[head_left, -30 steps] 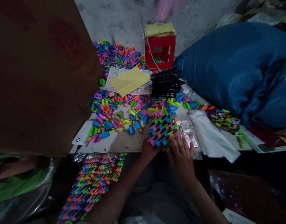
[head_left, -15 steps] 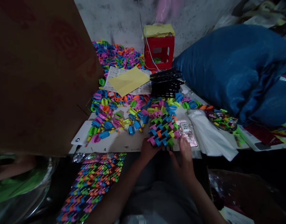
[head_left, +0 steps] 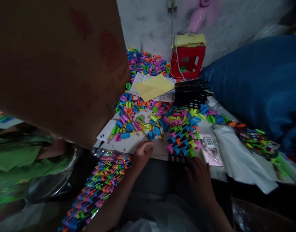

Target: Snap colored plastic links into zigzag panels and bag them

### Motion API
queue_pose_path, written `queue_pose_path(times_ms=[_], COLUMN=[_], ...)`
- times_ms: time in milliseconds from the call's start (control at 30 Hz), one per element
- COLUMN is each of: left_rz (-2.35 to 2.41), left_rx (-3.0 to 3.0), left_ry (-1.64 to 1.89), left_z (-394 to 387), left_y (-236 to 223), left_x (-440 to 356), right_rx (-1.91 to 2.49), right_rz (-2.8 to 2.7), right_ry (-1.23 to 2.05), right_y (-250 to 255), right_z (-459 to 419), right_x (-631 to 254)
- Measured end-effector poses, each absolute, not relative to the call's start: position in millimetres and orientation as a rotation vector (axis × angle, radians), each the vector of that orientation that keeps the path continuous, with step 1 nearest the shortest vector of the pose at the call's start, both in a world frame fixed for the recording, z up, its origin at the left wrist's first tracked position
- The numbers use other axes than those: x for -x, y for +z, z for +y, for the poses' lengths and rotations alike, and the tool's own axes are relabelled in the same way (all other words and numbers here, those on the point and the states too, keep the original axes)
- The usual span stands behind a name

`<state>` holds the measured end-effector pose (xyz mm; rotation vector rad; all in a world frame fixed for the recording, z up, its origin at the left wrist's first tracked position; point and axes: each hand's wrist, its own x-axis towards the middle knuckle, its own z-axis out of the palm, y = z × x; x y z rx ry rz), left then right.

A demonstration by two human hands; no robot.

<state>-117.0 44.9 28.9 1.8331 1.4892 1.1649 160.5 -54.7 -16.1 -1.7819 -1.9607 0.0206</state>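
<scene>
The left hand (head_left: 141,157) curls emptily, thumb and forefinger apart. The right hand (head_left: 199,168) lies by a black rack (head_left: 177,158) at its eleven o'clock; whether it grips, I cannot tell. Colourful plastic pieces (head_left: 182,141) cover the rack; a phone (head_left: 212,153) sits at the right hand's one o'clock.

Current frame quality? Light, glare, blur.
Head view: dim overall, box mostly dark, right hand dimmer than left hand; head view: small glints on plastic wrap at lower left; head view: fan smeared at the top edge, colored pieces by the right hand soft but distinguishable.
</scene>
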Motion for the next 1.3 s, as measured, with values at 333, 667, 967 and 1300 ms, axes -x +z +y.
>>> queue_pose_path(times_ms=[333,667,967,1300], left_rz=[1.912,1.341,1.008,0.964], left_rx=[-1.716,-1.52,-1.899,-2.243], left_ry=[0.673,0.294,-0.267,0.444], left_z=[94.8,10.3,-29.0,-7.7], left_y=[50.7,142.8,175.8,150.0], left_x=[108.4,151.8,109.0,72.1], right_rx=[1.716,1.441,1.368,1.591], right_rz=[-2.034,-1.817,-2.323,-1.161], right_ry=[0.078,0.238,0.165,0.643], right_y=[0.2,58.3,85.7,36.8], right_z=[-52.9,-82.8,-83.7,-57.2], right_x=[-155.8,-134.3,-107.7,-177.2])
